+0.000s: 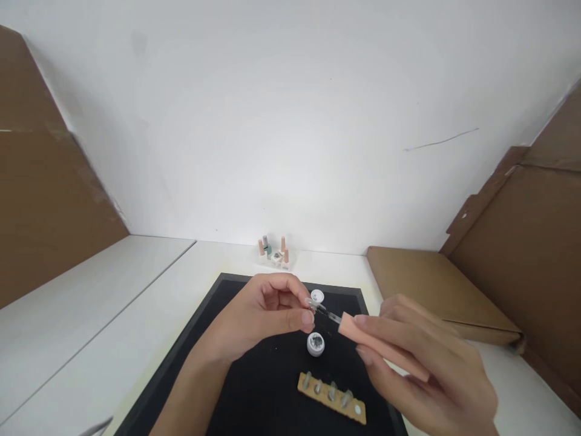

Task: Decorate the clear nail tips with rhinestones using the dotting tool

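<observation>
My left hand (267, 309) pinches a small clear nail tip (313, 303) between thumb and forefinger. My right hand (422, 363) grips the peach cap of a nail polish brush (384, 345). The brush's dark bristle end is at the nail tip; whether it touches is hard to tell. Below the hands, a small white jar (316, 344) with silvery contents stands on the black mat (263, 375). Behind my left fingertips lies a white lid (317, 296). Nearer me, a tan strip (331, 398) carries several clear nail tips and one bare white dot.
Several nail polish bottles (285, 259) stand in a clear holder by the white wall (290, 133). A flat cardboard box (436, 290) lies at the right on the white table (113, 309). Cardboard panels (45, 169) flank the left side and the right.
</observation>
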`<state>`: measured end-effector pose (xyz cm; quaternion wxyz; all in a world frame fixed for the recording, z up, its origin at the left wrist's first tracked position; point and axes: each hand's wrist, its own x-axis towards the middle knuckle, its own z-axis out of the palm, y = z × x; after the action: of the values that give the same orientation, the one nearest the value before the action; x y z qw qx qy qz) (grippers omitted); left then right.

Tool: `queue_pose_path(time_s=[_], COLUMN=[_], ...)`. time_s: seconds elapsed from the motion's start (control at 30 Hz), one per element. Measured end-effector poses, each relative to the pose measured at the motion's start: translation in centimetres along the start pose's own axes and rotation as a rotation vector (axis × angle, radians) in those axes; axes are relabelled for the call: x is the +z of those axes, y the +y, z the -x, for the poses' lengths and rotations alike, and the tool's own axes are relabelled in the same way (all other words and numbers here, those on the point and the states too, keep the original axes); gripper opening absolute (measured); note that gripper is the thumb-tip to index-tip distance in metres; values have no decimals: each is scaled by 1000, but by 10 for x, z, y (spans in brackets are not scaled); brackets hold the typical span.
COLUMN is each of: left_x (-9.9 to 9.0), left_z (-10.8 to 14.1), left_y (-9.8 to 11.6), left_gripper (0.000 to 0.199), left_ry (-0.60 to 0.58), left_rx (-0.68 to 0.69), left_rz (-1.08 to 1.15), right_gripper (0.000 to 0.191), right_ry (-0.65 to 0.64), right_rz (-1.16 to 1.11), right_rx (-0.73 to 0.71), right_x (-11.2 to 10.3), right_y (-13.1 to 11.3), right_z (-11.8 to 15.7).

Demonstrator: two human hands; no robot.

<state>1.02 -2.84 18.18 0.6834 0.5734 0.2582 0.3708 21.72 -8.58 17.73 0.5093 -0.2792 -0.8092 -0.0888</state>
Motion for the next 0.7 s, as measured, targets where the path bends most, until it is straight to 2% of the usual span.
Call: queue_pose_path(time_s=[0.37,0.6,0.7], left_x=[1,-1,0], left_z=[1,1,2], left_y=[-1,-3,-3], left_gripper=[11,10,11], left_ry=[-10,-26,-15], left_rx=[21,30,19], left_rz=[-2,-8,-3], right_gripper=[21,26,25], right_ry=[-28,44,11], right_rz=[72,-5,-3], right_rx=[-27,1,-3], right_x=[-3,-3,-1], right_y=[-2,-4,-3], right_z=[-2,1,1])
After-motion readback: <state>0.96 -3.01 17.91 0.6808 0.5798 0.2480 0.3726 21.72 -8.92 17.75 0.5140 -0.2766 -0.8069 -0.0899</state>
